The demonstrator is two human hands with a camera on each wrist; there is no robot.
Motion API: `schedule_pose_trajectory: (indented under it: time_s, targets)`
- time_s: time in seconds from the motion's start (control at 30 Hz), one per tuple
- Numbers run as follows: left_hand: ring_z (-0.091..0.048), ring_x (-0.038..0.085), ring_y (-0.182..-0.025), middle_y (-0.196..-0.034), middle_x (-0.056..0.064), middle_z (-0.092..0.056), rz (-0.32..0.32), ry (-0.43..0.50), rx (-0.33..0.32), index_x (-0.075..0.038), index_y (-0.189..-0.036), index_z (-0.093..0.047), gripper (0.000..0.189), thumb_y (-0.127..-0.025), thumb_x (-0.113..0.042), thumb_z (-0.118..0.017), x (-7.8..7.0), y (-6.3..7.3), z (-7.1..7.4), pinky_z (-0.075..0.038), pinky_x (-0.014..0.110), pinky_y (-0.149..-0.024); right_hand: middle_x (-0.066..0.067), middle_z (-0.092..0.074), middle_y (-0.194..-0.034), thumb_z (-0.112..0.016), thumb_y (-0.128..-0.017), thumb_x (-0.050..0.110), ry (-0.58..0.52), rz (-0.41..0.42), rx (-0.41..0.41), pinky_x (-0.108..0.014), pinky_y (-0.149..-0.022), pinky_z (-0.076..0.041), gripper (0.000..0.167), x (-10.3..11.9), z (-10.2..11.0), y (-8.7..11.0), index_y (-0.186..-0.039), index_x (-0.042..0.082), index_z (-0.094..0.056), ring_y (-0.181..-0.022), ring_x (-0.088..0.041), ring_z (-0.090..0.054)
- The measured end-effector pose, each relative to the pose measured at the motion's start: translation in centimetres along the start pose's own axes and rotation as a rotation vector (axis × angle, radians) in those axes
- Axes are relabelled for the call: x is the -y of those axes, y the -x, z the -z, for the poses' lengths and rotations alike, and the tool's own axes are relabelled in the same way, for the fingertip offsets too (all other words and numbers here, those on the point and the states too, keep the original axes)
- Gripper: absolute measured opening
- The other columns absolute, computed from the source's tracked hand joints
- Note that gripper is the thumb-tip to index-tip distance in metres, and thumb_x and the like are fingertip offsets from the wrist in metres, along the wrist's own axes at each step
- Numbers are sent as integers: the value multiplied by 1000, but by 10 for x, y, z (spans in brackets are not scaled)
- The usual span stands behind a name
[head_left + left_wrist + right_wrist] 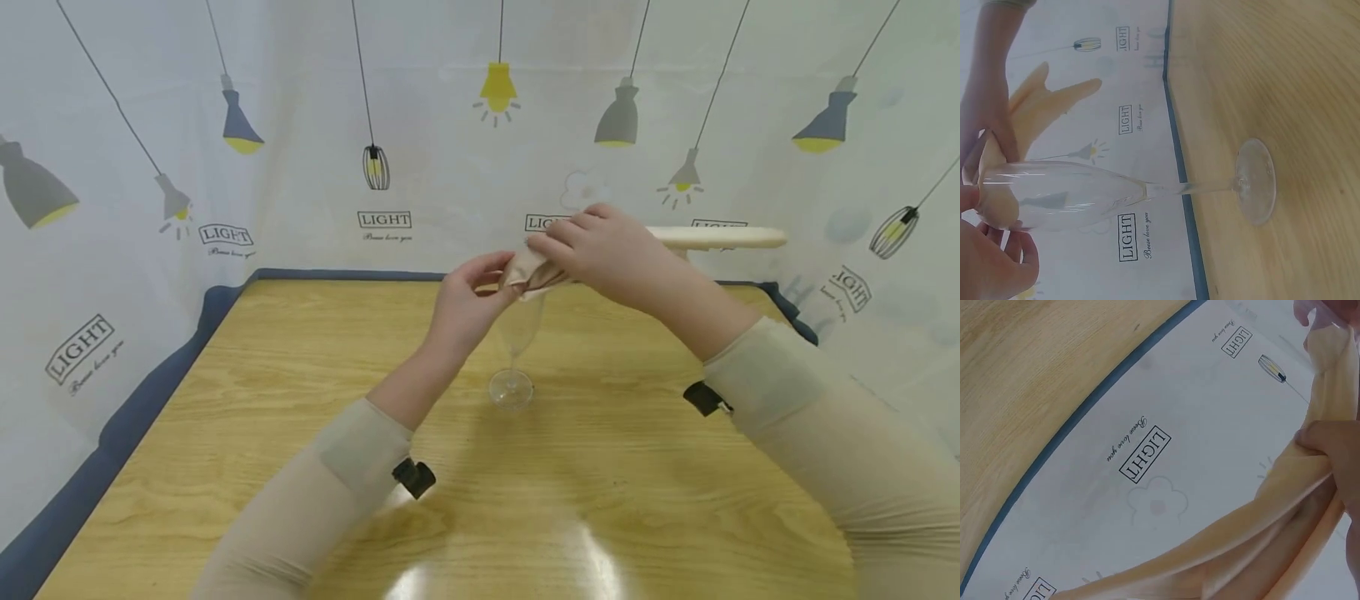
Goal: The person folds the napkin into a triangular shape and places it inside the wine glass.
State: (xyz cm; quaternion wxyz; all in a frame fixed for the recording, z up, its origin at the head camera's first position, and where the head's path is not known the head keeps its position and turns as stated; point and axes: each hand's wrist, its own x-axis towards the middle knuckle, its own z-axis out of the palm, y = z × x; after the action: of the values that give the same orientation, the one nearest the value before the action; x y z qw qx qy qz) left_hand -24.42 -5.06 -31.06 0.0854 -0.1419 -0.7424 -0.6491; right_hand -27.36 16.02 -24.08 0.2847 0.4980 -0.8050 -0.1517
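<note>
A clear champagne flute (517, 329) stands upright in front of me, its foot overlapping the tabletop in the head view. My left hand (468, 304) grips it at the rim, thumb and fingers around the glass, as the left wrist view shows with the flute (1079, 194) lying sideways. Into its mouth goes part of a cream cloth (716, 237), bunched inside the top of the bowl. Above the rim my right hand (615, 254) pinches the cloth, and the rest trails off to the right. In the right wrist view the cloth (1297, 469) hangs in long folds below the thumb.
A wood-grain table (300, 417) spreads beneath both arms. Behind it and at the sides hangs a white curtain (435, 108) printed with lamps and the word LIGHT, with a dark blue strip (345, 274) along the table's far edge.
</note>
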Motion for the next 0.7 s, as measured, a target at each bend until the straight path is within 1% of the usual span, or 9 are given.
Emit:
schedule_pose_trajectory:
  time_s: [0.1,0.23,0.3,0.37,0.47,0.53,0.63,0.7]
  targets:
    - [-61,15,-105,-120,1,-65,13,-9,4,-8,-126,-64,40,-87,-10,-74,-2,-1,0,-51,28,-88,-11,-63,-115,-79,-80,10,-11,-20,-1,-46,-86,-50,54,-6,3,4,-129,10,-56,-97,-33,-64]
    - [-62,18,-104,-118,3,-66,27,0,11,-9,-122,-62,39,-86,-6,-75,-6,-2,1,-53,27,-84,-12,-63,-113,-79,-80,8,-11,16,-39,-46,-83,-51,55,-11,9,3,-128,15,-55,-95,-33,-63]
    - [-64,21,-102,-116,5,-67,23,0,17,-9,-118,-60,37,-85,-5,-75,-8,-3,1,-54,27,-83,-12,-62,-111,-80,-78,8,0,33,-65,-46,-83,-51,54,-12,12,0,-126,15,-55,-94,-34,-63]
    - [-64,22,-101,-115,7,-67,12,-24,22,-8,-115,-59,34,-84,-4,-75,-9,-4,2,-55,28,-81,-13,-63,-111,-82,-77,7,7,48,-95,-46,-84,-51,52,-13,14,-2,-122,15,-57,-94,-34,-62]
    - [-65,21,-98,-112,7,-67,-4,-101,25,-9,-112,-60,33,-84,-6,-77,-12,-5,2,-54,30,-81,-14,-64,-111,-82,-75,5,19,76,-140,-46,-85,-51,47,-12,17,-5,-115,13,-61,-96,-34,-62]
    - [-64,19,-97,-112,5,-66,-25,-171,22,-9,-111,-61,32,-84,-9,-78,-14,-4,2,-53,32,-83,-14,-64,-112,-83,-74,4,31,91,-153,-45,-85,-51,44,-12,19,-7,-113,11,-64,-98,-33,-62]
    - [-61,17,-97,-112,3,-62,-69,-292,14,-9,-111,-63,33,-83,-16,-79,-16,-2,2,-50,34,-85,-14,-64,-113,-82,-74,4,56,106,-129,-45,-87,-50,41,-11,22,-9,-112,11,-67,-99,-33,-61]
    - [-59,16,-98,-114,2,-59,-96,-365,11,-9,-114,-64,38,-82,-23,-81,-17,-1,1,-49,33,-86,-14,-64,-114,-82,-74,4,81,120,-105,-45,-87,-49,40,-10,24,-10,-112,10,-69,-99,-33,-61]
